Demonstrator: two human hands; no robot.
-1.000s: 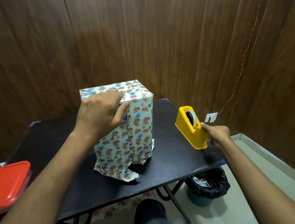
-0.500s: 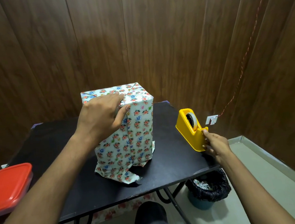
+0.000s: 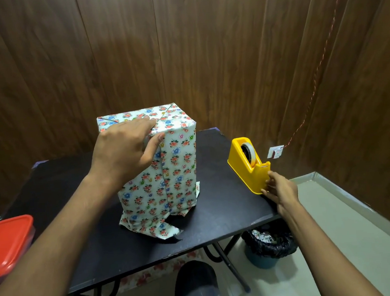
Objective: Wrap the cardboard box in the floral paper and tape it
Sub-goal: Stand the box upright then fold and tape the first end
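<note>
Floral-papered tall cardboard box: left hand clamps the seam; right hand has slid down the yellow plastic tape dispenser, fingers pinching its front (tape next).

Dark wood-panel walls meet at a corner, light glaring off the middle panels. Black folding table stands against them on dark metal legs. Pale floor with a light skirting strip. Small white wall socket, red cord running up from it. Black-lined bin under the table edge.
</note>
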